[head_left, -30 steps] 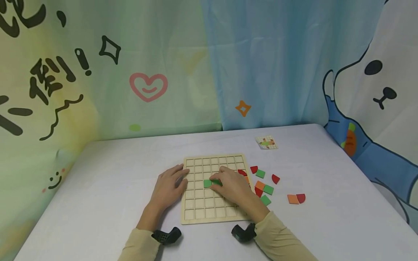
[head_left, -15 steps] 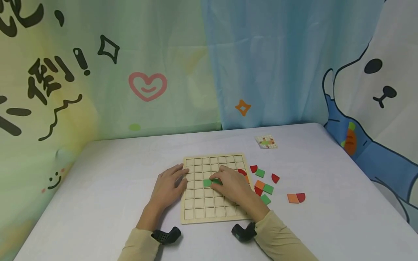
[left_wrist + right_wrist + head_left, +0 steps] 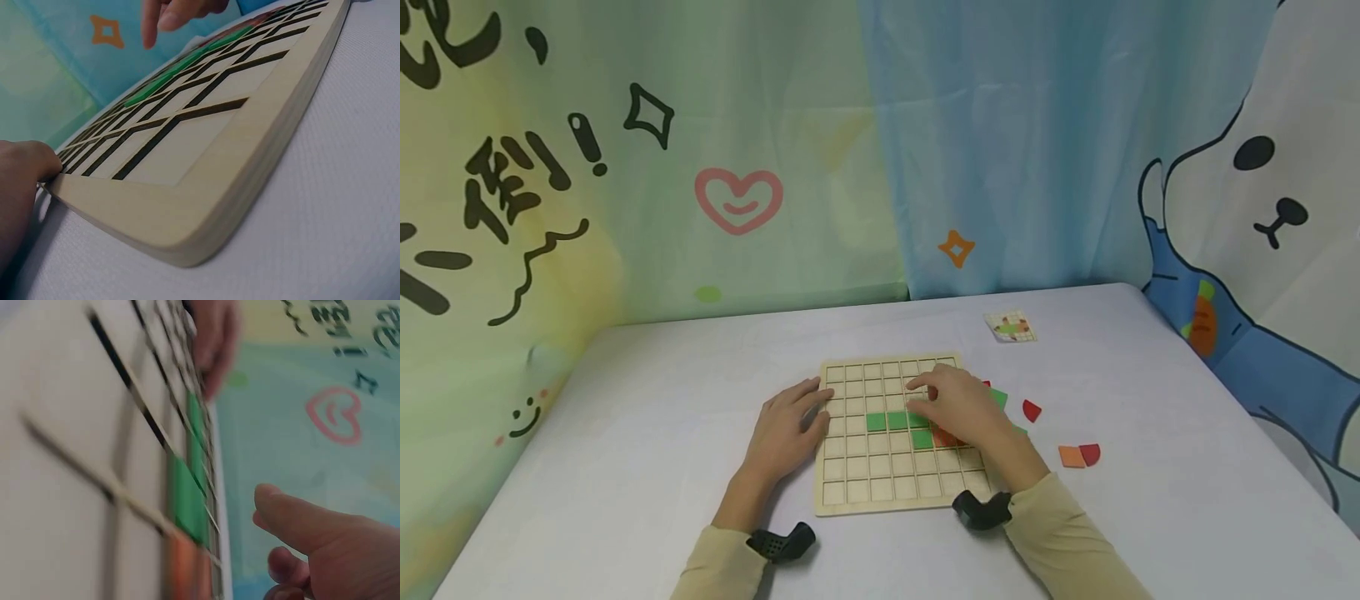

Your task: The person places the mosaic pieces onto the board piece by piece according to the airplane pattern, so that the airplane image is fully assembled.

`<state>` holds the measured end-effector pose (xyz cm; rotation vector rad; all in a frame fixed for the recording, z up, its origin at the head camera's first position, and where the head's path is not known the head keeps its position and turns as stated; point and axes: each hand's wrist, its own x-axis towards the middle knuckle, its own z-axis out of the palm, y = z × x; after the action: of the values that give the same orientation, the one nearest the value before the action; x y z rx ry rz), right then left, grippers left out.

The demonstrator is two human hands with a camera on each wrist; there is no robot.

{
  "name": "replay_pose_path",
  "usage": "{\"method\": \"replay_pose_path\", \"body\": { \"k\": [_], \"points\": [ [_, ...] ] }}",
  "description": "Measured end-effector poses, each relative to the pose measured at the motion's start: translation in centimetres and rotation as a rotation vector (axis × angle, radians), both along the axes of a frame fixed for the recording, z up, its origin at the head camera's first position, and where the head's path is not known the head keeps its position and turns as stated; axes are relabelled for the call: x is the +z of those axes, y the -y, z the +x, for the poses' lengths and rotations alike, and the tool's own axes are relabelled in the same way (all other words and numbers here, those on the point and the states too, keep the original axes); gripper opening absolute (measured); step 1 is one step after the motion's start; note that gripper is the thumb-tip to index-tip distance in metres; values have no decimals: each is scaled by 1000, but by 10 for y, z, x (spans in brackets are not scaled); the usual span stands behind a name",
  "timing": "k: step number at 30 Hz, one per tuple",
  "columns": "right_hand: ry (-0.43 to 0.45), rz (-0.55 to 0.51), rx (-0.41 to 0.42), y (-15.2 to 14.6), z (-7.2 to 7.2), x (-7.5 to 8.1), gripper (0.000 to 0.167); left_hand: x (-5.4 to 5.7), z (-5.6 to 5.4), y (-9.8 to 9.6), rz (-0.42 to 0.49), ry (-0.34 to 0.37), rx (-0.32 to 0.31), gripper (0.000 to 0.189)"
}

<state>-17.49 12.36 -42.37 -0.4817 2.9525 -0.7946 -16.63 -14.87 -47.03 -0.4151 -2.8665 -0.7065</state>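
My left hand (image 3: 785, 425) rests at the left edge of a wooden grid board (image 3: 854, 469), fingertips touching its rim; the left wrist view shows the thumb (image 3: 39, 161) against that edge. Over the board's right half hovers my right hand (image 3: 961, 406), fingers loosely bent and thumb apart, with nothing seen between them. In the right wrist view the thumb (image 3: 300, 519) stands clear of the board. Below it, green square tiles (image 3: 897, 420) form a row in the grid. Another green tile (image 3: 922, 439) lies one row nearer, beside an orange-red piece (image 3: 943, 437) partly hidden by my hand.
Right of the board lie loose pieces: a red one (image 3: 1032, 411), an orange one (image 3: 1071, 457) against a red rounded one (image 3: 1090, 454), and green ones (image 3: 999, 397) partly behind my right arm. A small pattern card (image 3: 1011, 327) lies farther back on the white table.
My right hand has let go of the green tile in the row and lifted away to the right and back, uncovering more green tiles. The left hand has stayed put.
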Motion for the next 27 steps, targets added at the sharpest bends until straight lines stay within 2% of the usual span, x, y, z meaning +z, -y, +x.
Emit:
{"method": "replay_pose_path", "body": {
  "k": [8, 17, 22, 27],
  "points": [
    [47, -40, -116, -56, -12, 10, 32, -3, -1, 1, -3, -15, -11, 34],
    [265, -28, -242, -101, -17, 12, 31, -2, -1, 2, -2, -9, -10, 34],
    [342, 1, -261, -108, -18, 5, 31, -3, 0, 2, -6, -3, -3, 34],
    [357, 18, -229, -107, -19, -2, 31, -3, 1, 1, -13, 8, 11, 35]
  ]
}}
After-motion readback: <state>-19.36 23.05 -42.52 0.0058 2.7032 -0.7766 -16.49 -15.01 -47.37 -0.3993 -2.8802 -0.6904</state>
